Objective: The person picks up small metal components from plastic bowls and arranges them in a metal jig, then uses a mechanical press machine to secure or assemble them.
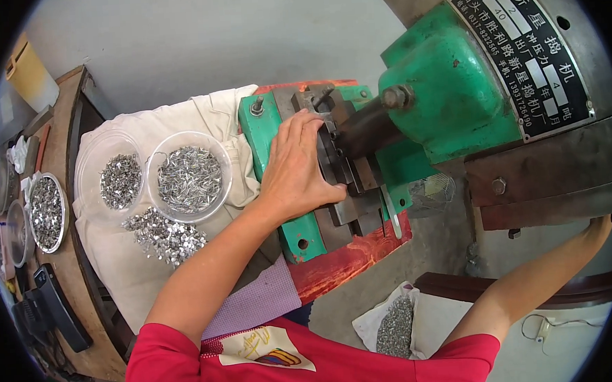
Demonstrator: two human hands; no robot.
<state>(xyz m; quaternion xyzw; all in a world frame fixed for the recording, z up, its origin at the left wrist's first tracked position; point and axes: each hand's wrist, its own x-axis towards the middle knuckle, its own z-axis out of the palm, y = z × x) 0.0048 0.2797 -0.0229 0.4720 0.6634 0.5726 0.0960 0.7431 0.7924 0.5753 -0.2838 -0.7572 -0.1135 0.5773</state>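
**Positioning at the die block (329, 155)**

Hands apart. Left hand (294, 165) spread against the block, beside the ram (368, 129) of the green press (445, 80); gripping or merely touching, cannot tell. Right hand (604, 224) far right, mostly hidden, grip unclear. Judged step: steadying the tooling. Next move calls for fingers clear of the ram.

Ram (368, 129) blocking right, bare cloth (205, 113) beyond bowls (227, 173)
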